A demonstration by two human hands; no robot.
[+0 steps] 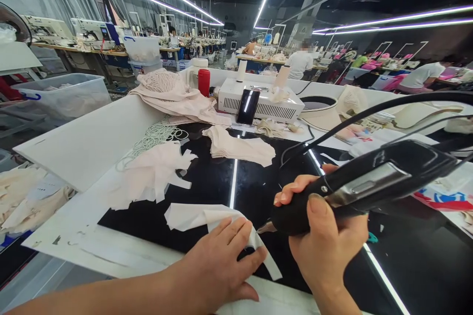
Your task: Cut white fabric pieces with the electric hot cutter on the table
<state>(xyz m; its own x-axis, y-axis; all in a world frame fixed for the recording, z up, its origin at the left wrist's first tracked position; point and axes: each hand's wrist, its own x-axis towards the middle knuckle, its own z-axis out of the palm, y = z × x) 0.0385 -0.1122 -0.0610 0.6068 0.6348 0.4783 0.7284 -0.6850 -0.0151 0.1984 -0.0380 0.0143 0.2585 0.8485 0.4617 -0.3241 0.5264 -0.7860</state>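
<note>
My left hand (221, 261) lies flat, fingers stretched out, on a pale fabric strip (188, 216) that is folded over near my fingertips. It presses the cloth against a glossy black work surface (207, 187). My right hand (325, 236) is wrapped round a black corded handheld cutter (369, 187) with a silver lever along its body. The cutter's metal tip (266, 228) points left at the edge of the strip, close to my left fingers; whether it touches the cloth I cannot tell.
Behind are a stack of cream fabric pieces (240, 145), loose pale scraps (155, 172) and green elastic cord (158, 135). A white vented box (266, 103) has a phone (248, 107) leaning on it. The cutter's black cable (354, 120) arches at right. White boards (92, 138) edge the table.
</note>
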